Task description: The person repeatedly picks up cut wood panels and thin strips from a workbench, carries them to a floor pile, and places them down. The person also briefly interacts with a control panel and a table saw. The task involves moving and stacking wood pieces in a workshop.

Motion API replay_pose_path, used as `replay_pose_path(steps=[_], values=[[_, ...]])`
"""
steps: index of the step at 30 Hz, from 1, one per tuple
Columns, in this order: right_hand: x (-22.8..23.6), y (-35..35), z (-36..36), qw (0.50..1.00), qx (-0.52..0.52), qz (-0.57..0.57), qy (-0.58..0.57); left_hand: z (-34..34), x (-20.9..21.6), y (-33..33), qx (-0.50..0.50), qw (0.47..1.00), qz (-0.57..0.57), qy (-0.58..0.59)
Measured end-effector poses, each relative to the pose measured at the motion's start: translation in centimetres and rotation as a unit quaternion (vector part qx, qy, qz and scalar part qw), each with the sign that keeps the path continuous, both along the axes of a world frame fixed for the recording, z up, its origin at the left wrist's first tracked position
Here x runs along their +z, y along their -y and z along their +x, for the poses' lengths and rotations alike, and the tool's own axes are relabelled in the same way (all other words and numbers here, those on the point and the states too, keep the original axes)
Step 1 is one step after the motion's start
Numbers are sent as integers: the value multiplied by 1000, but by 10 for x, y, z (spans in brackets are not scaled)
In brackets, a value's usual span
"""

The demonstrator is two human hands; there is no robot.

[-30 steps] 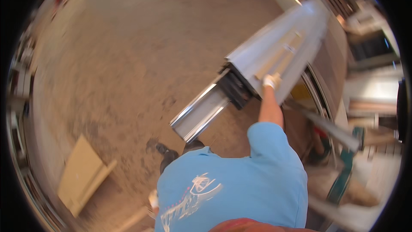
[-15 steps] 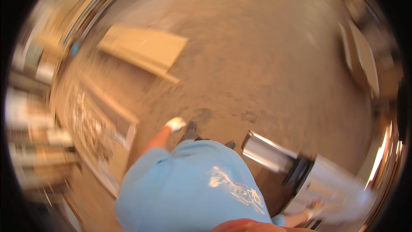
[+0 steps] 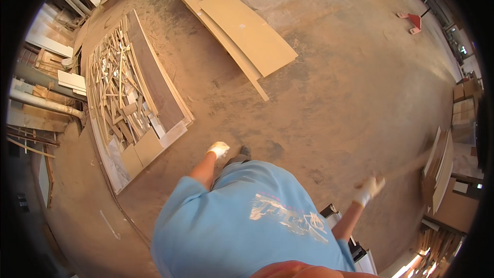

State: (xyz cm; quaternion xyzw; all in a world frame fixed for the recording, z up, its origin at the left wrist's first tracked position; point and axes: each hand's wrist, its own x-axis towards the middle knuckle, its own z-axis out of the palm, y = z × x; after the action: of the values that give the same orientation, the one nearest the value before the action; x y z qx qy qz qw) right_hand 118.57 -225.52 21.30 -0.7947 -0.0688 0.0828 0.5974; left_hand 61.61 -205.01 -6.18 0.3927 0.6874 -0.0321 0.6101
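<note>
My left hand (image 3: 218, 149), in a white glove, hangs low in front of my left side, just left of my shoe (image 3: 245, 151). Its fingers are curled and I see nothing in them. Out to the right, my gloved right hand (image 3: 369, 191) is held away from my body and smeared by motion. A pale, thin strip (image 3: 406, 168), probably wood, runs blurred from its fingers toward the right; its near end is hidden by the hand. Below that arm, parts of a white and black machine or table (image 3: 364, 261) show beside my shirt.
Offcuts (image 3: 121, 92) lie piled on a board at the left. Ahead, tan panels (image 3: 242, 25) form a low stack. Leaning boards (image 3: 440, 170) and a bundle of wood strips (image 3: 437, 247) stand at the right. A red pallet jack (image 3: 413, 22) is far right.
My view has turned right to left, so the panels and offcuts appear farther right. My right hand has left the white surface and swung forward. The left hand remains low and curled.
</note>
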Motion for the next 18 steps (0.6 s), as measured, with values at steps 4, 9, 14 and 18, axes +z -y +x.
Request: replay_pose_path(steps=[4,9,14,18], values=[[-33,-149,-60,936,257,-228,74,-92,4,6,116,991,-57,-36],[-103,-267,-138,778,441,-446,35,-124,-11,31,264,963,-12,47],[-176,-367,-206,685,527,-496,90,-134,-36,38,188,974,119,-30],[-215,-418,-234,646,560,-506,111,-156,-17,43,300,943,-98,105]])
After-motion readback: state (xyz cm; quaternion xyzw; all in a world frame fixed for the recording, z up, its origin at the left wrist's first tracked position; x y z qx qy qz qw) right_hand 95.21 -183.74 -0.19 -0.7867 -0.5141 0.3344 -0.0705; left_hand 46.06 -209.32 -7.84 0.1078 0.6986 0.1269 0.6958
